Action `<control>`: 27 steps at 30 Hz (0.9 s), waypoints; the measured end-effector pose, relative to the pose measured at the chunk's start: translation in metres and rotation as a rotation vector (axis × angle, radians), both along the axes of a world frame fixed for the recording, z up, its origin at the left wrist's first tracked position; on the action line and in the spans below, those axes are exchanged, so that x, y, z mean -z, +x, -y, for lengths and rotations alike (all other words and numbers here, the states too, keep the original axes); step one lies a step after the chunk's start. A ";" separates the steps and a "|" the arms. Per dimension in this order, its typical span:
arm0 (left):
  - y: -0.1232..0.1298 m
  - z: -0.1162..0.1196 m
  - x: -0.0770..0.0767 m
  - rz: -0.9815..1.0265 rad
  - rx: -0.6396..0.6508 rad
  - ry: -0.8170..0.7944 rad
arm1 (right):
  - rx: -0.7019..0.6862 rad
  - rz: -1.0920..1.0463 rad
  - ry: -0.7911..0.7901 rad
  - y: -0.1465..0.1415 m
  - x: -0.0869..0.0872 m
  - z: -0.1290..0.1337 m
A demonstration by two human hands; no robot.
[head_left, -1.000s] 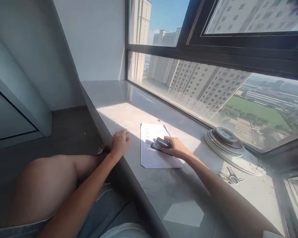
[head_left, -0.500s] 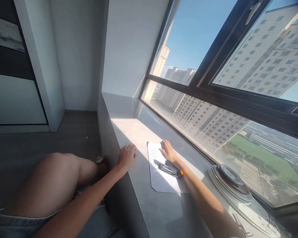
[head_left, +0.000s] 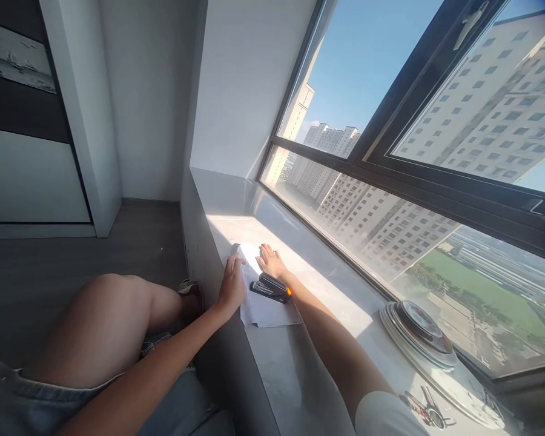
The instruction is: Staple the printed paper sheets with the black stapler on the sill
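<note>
Sheets of paper (head_left: 270,316) with printed lines lie on the window sill, their left side at the sill's front edge. My left hand (head_left: 231,286) is at that left side, fingers curled around the paper's edge; part of the grip is hidden. My right hand (head_left: 271,263) lies flat on the paper's far part, fingers apart. On the paper, beside my right wrist, rests a black stapler (head_left: 270,287) with an orange spot at its right end.
Stacked plates or trays with a round dark-rimmed item on top (head_left: 420,321) stand at the right by the window (head_left: 454,188). Near them lie metal scissors or similar small tools (head_left: 431,412). My bent leg (head_left: 113,327) is left of the sill (head_left: 295,387).
The paper and the stapler on it have slid left to the sill's front edge, along with my right hand. My left hand has gone from resting on the sill to the paper's edge.
</note>
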State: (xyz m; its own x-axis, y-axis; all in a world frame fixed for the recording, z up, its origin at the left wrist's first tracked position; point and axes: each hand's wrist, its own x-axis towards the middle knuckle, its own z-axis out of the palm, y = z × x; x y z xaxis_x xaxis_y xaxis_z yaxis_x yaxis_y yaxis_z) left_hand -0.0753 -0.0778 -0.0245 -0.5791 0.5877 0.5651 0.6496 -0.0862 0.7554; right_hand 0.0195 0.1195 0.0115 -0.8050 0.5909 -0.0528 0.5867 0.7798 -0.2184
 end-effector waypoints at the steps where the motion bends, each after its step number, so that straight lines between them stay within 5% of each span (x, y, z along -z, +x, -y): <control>1: -0.002 0.000 0.000 0.010 0.007 0.000 | -0.014 -0.001 0.000 -0.005 -0.001 0.002; 5: -0.014 0.000 -0.006 0.013 0.058 -0.069 | -0.020 -0.012 0.005 -0.002 -0.001 0.007; 9: -0.016 0.003 -0.010 -0.025 0.118 -0.190 | 0.032 -0.015 0.025 0.033 0.005 0.004; 15: 0.028 0.015 -0.016 -0.271 0.395 -0.292 | 0.183 0.000 0.061 0.113 0.012 -0.006; 19: 0.044 0.024 -0.026 -0.456 0.606 -0.355 | 0.236 -0.098 0.048 0.132 0.012 -0.004; 22: 0.041 0.027 -0.031 -0.533 0.699 -0.441 | 0.258 -0.327 0.003 0.129 0.005 0.000; 27: 0.037 0.024 -0.031 -0.568 0.680 -0.497 | 0.364 -0.564 0.021 0.146 -0.026 0.016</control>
